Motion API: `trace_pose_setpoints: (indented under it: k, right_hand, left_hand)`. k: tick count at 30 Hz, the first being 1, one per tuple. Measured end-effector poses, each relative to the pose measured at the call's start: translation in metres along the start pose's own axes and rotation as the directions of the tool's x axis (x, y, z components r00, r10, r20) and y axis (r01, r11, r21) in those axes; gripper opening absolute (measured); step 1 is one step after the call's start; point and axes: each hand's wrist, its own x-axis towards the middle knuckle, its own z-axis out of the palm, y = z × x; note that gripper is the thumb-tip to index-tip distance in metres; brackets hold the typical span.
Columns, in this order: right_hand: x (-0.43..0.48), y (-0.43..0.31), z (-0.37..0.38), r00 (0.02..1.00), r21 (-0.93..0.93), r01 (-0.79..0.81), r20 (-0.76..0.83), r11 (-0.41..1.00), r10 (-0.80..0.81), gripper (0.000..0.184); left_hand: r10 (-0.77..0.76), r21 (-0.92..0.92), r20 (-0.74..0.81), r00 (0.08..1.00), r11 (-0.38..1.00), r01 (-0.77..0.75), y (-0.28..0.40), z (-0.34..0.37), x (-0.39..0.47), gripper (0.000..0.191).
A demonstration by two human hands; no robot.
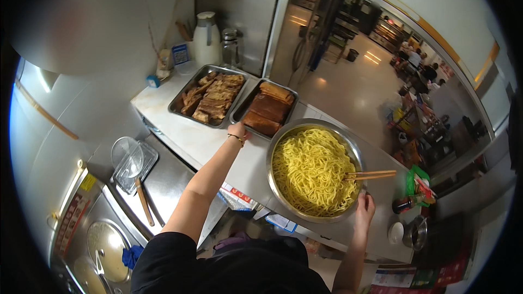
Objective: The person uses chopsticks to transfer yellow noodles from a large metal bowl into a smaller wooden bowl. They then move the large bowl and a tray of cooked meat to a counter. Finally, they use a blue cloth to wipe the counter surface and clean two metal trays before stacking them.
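My left hand (pixel 239 131) is at the near corner of a metal tray (pixel 295 99) that holds slabs of browned meat (pixel 267 110); its fingertips are partly hidden, so its grip cannot be told. Left of this stands a second metal tray (pixel 173 108) with cut pieces of browned meat (pixel 220 94). A large steel bowl (pixel 273 196) full of yellow noodles (pixel 312 171) is on the counter to the right. Wooden chopsticks (pixel 376 174) rest in the noodles and stick out over the rim. My right hand (pixel 365 206) is beside the bowl's lower right rim, fingers bent; contact is unclear.
A thermos jug (pixel 206 41) and a glass jar (pixel 230 47) stand behind the trays. At left are a mesh strainer (pixel 127 156), a clear plastic container (pixel 149 157) and a round pot lid (pixel 107 249). A dark bottle (pixel 402 205), white bowl (pixel 396 233) and steel pot (pixel 416 232) are at right.
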Motion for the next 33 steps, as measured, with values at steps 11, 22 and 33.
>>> trace_pose_setpoints:
  k: [11, 22, 33]
  right_hand:
    - [0.013, -0.003, 0.018, 0.993, 0.273, 0.074, -0.108, 0.959, -0.046, 0.011]
    - [0.016, -0.011, 0.008, 0.998, 0.248, 0.018, 0.053, 0.969, -0.032, 0.009]
    - [0.07, 0.01, -0.005, 0.952, 0.35, -0.289, 0.206, 0.891, 0.227, 0.029]
  left_hand:
    - [0.37, 0.104, -0.084, 0.925, 0.927, -0.361, -0.023, 0.052, -0.032, 0.018]
    - [0.24, -0.008, 0.149, 0.959, 0.97, -0.241, -0.032, 0.05, -0.039, 0.015]
    - [0.287, 0.073, 0.367, 0.885, 0.939, -0.335, -0.063, 0.076, 0.037, 0.014]
